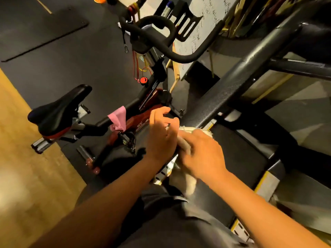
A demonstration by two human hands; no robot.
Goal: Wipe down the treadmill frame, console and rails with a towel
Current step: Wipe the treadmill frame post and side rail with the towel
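The dark treadmill frame upright runs diagonally from the top right down to the base near the belt. My right hand grips a pale, blurred towel at the foot of that upright. Its loose end hangs down below my wrist. My left hand is right beside it, fingers curled at the base of the upright and touching the towel's edge. Whether the left fingers hold the towel or the frame is unclear. A side rail with yellow trim lies to the right of the belt.
A spin bike stands close on the left, with a black saddle, black handlebars and a pink cloth draped over its frame. A whiteboard leans behind it. The floor is dark rubber, and wood flooring lies at the far left.
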